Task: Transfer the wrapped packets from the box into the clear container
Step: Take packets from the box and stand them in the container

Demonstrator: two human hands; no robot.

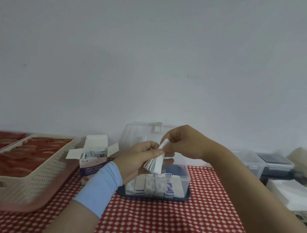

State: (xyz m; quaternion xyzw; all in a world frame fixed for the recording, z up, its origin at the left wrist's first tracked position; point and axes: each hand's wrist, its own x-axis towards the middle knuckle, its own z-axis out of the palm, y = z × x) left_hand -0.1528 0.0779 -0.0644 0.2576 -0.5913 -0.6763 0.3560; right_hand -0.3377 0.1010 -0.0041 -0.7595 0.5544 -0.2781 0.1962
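A white stack of wrapped packets (pixel 156 163) is held above the clear container (pixel 184 184). My left hand (pixel 136 162), with a blue wristband, grips the lower part of the stack. My right hand (pixel 183 142) pinches its top end. The container stands on a dark blue lid and holds several upright packets (pixel 157 186) along its front. Its clear hinged lid (pixel 141 132) stands open behind. To the left is the open purple and white box (pixel 93 157), flaps up, with several packets showing inside.
A beige perforated basket (pixel 29 175) on a pink tray sits at the left on the red checked tablecloth (pixel 175 223). Lidded plastic boxes (pixel 269 164) and white paper (pixel 290 193) crowd the right edge. A plain wall runs close behind.
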